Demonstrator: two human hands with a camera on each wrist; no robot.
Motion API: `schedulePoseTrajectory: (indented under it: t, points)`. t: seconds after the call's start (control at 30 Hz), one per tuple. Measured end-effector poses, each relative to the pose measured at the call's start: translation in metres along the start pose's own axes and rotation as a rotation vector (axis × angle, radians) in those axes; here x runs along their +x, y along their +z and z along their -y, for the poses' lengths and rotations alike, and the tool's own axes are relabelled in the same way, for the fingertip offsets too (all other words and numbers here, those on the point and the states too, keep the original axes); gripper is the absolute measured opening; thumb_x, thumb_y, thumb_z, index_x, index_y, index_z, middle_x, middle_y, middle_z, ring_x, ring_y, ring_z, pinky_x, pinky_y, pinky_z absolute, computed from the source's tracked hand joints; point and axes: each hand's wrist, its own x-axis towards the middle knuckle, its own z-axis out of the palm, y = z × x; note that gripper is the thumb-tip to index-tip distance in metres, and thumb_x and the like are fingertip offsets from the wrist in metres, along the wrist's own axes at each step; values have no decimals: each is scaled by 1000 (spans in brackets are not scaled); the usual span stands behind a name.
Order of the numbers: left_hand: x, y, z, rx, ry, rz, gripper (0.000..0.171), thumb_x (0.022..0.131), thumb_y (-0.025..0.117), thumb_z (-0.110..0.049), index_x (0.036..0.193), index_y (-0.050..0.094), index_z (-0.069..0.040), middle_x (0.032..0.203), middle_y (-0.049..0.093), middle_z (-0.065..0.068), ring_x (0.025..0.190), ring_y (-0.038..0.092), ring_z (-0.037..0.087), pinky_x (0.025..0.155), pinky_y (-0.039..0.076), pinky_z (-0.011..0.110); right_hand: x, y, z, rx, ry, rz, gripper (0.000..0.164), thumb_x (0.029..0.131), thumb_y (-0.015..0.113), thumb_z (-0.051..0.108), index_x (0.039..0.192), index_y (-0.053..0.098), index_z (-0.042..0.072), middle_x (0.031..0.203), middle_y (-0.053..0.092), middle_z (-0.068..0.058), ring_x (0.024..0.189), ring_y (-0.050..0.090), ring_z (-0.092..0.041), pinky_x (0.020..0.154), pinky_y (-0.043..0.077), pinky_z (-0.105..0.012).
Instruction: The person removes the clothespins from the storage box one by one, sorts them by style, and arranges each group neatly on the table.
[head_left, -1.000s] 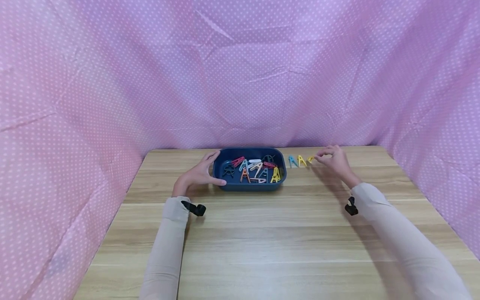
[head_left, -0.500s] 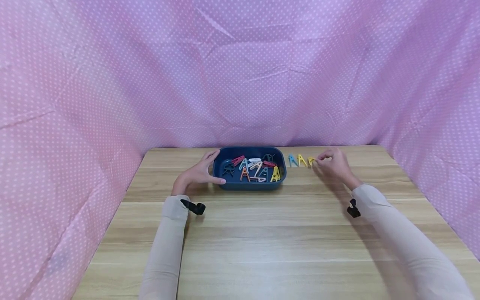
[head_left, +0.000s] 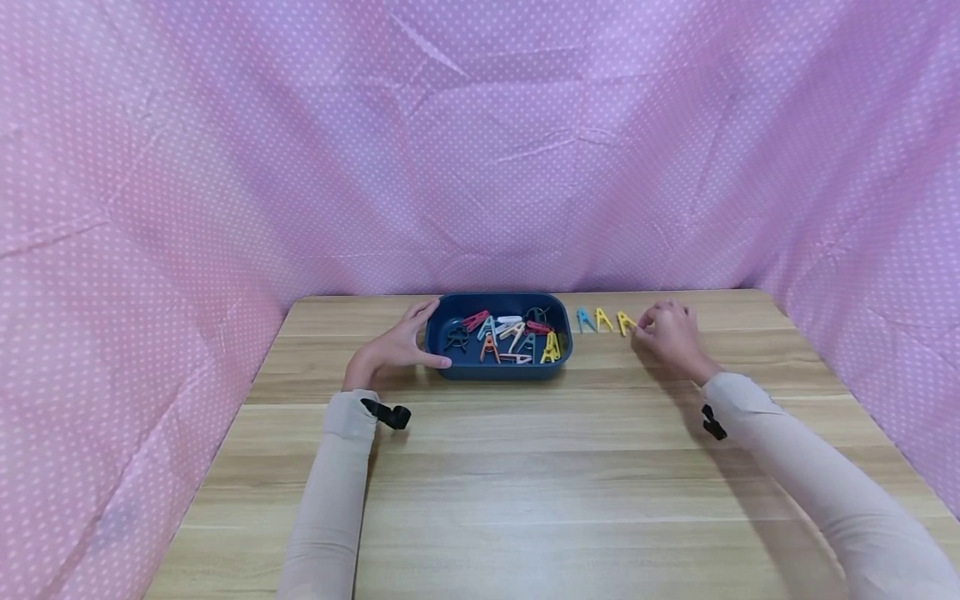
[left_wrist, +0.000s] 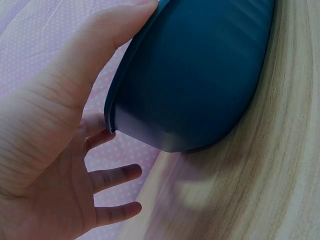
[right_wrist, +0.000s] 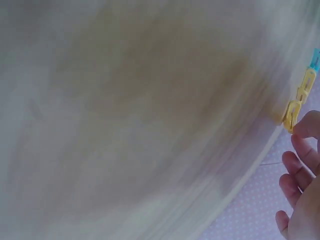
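My left hand [head_left: 397, 343] holds the left end of a dark blue plastic box [head_left: 498, 374], thumb on the near rim and fingers at the back corner. In the left wrist view the thumb lies along the rim of the box [left_wrist: 195, 80], with the lower fingers spread beyond it. My right hand [head_left: 677, 337] pinches the end of a yellow clothespin [head_left: 623, 322] between thumb and index finger at the tabletop. That clothespin [right_wrist: 291, 117] shows at the fingertips in the right wrist view. To its left lie another yellow clothespin [head_left: 603, 319] and a blue clothespin [head_left: 586, 321], in a row.
Inside the box are several clothespins in mixed colours, among them an orange clothespin [head_left: 490, 349], plus dark round clips [head_left: 457, 338]. The wooden table [head_left: 525, 483] ends at the back against a pink dotted cloth [head_left: 510, 167].
The yellow clothespin at my right hand has turned and come down flat beside the row. The right hand has shifted slightly right and down. My left hand and the box keep their place.
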Motion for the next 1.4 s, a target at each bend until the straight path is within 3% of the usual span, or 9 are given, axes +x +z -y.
schedulePoseTrajectory:
  t: [0.4,0.8,1.1,1.4]
  points:
    - [-1,-1,0,-1,4,2,123,78,87,-45,166,5,-18,172,-1,9,158,8,34,124,18,62,3,5,3,84,136,55,16,87,69,11,87,76,-3,102,68,-23,105,48,-41,90,27,-58]
    - [-1,0,-1,-12,17,1,118,82,85,-41,166,5,-18,172,0,8,157,10,35,123,19,64,6,10,2,128,130,87,16,90,68,12,90,75,-3,98,67,-22,99,45,-38,88,25,-57]
    - [-1,0,0,0,12,-3,123,78,86,-48,166,5,-18,172,0,7,158,9,33,124,19,62,6,13,2,141,130,105,17,93,70,13,98,74,-3,100,64,-21,98,41,-36,85,24,-52]
    - [-2,0,-1,-8,11,-1,121,81,86,-42,166,4,-17,172,-1,7,158,8,34,124,18,63,7,14,3,182,108,57,21,92,72,13,105,73,-3,102,68,-25,98,44,-37,89,25,-52]
